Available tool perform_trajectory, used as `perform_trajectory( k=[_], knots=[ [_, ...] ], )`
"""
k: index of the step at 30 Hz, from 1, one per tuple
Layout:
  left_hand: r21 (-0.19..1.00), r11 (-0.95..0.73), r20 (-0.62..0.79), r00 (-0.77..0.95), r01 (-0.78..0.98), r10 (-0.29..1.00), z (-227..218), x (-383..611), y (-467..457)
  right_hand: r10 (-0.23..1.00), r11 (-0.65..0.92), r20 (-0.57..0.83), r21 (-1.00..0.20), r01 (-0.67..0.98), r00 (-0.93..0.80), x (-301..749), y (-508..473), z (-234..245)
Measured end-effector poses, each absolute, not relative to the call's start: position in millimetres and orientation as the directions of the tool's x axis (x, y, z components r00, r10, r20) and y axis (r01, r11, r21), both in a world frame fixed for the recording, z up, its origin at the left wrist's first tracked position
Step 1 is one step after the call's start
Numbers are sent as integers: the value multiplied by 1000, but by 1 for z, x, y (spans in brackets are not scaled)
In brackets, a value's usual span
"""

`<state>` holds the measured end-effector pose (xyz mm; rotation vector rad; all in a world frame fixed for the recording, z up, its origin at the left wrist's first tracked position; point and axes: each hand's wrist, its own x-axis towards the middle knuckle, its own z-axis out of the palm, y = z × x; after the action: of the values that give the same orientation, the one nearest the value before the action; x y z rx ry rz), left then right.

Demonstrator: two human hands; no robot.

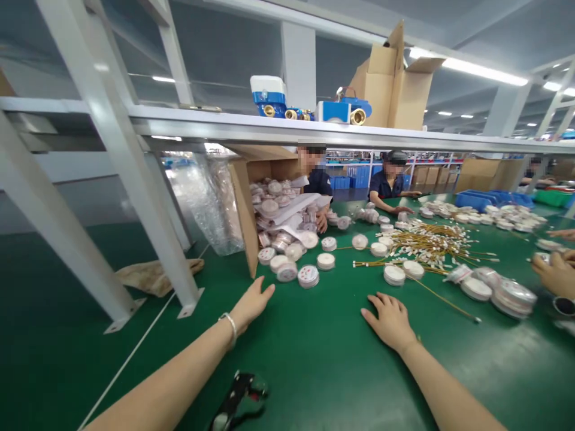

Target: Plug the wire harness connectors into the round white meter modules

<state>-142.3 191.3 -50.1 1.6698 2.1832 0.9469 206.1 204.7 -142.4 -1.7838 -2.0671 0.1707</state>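
Observation:
My left hand (252, 304), with a bracelet at the wrist, reaches over the green table with its fingers stretched out and nothing in them. Just beyond its fingertips are round, white, disc-shaped parts with clear casings, the nearest disc (308, 276) standing by itself. They spill from a tipped cardboard box (245, 218). My right hand (390, 322) is palm down at the table, fingers spread and holding nothing. Ahead of it sit a pair of discs, one a white disc (394, 275), near a heap of yellow cables (426, 242) with white connectors.
A black hand tool (238, 398) lies at the front edge. Metal shelf legs (157, 179) stand at left beside a cloth (155, 276). Overhead, a shelf (215, 123) carries blue-and-white meters (268, 96). Stacked discs (514, 297) and another person's hand (557, 272) are at right; co-workers sit opposite.

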Motion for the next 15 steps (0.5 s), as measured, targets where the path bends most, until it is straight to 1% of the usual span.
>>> perform_trajectory(
  k=[4,7,10,13,15],
  knots=[
    [529,-2,164,-100,849,981,-16,-128,122,972,208,184,-375,903,-148,216,198,-135],
    [443,-67,171,-11,894,985,3,-134,49,969,247,132,-426,870,-210,226,184,-128],
    [364,6,127,-56,931,990,2,-147,-29,954,291,82,-500,816,-289,233,140,-124],
    [299,110,50,-131,948,990,-18,-149,-98,916,352,46,-573,740,-399,237,59,-126],
    [261,103,34,-115,960,993,-36,-138,-130,874,398,53,-647,651,-483,241,-2,-129]
  ],
)
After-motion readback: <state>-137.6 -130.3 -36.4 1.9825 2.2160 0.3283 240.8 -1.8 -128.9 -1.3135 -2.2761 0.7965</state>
